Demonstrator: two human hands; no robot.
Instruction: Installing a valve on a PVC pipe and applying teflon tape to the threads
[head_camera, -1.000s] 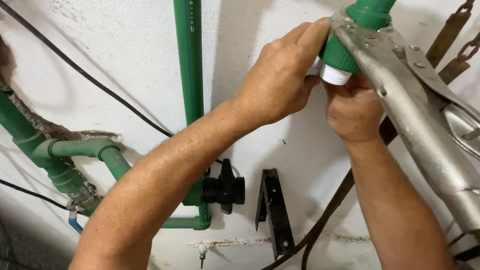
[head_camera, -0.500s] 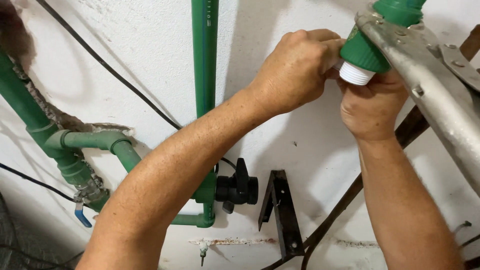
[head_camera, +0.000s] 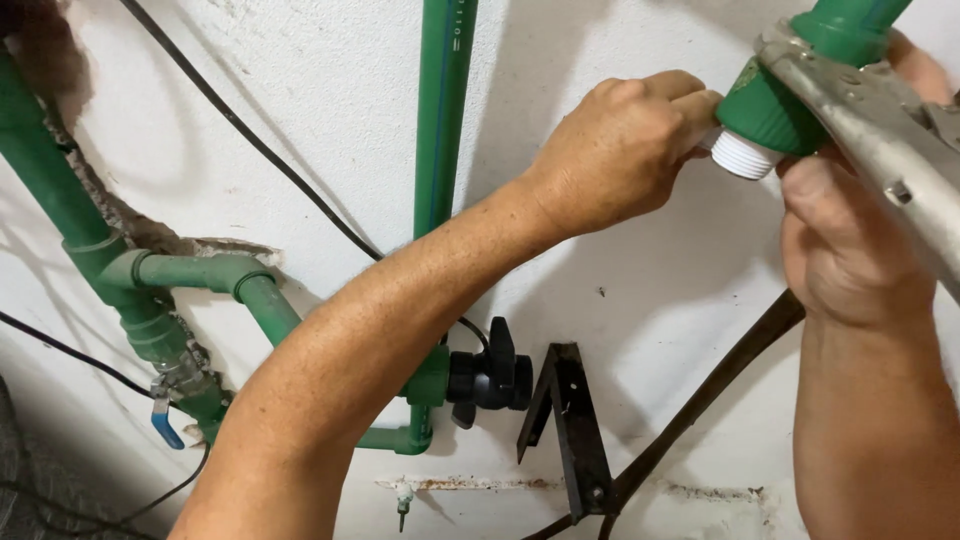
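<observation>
Left hand (head_camera: 620, 150) fingers pinch the white threaded end (head_camera: 740, 155) of the green plastic pipe fitting (head_camera: 775, 105); right hand (head_camera: 845, 245) clasps beneath; likely thread-wrapping, needing steady turns.

We see the left hand (head_camera: 625, 150) pinching the white threaded end (head_camera: 742, 155) of a green plastic pipe fitting (head_camera: 775, 105), which grey metal locking pliers (head_camera: 880, 130) clamp. The right hand (head_camera: 850, 240) sits just below the fitting. Behind, we note a vertical green pipe (head_camera: 440, 150) and a black valve (head_camera: 490, 378) on the white wall (head_camera: 300, 90).
</observation>
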